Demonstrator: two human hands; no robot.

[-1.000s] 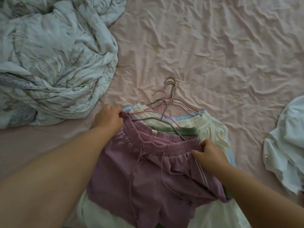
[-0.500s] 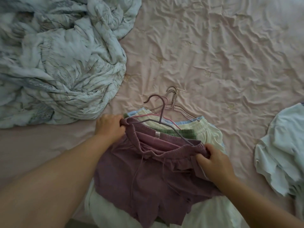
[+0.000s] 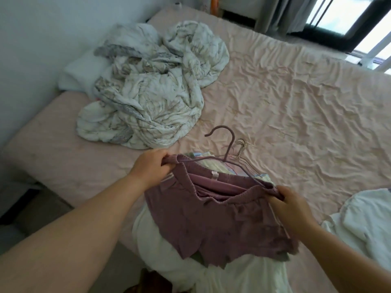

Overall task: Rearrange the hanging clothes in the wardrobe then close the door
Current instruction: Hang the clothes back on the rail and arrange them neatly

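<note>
1. Head view: wrinkled pink bed sheet (image 3: 296, 115) fills the room's bed, a crumpled pale duvet (image 3: 152, 92) lying well apart from our work.
2. Our left hand (image 3: 151, 168) and right hand (image 3: 293, 200) hold the purple shorts (image 3: 222, 220) up above the pile of hangered clothes (image 3: 213, 163); fingers of both pinch the waistband ends, likely to keep it stretched on the purple hanger (image 3: 227, 149).
3. A small white tag (image 3: 214, 173) shows inside the waistband; we cannot read it.
</note>
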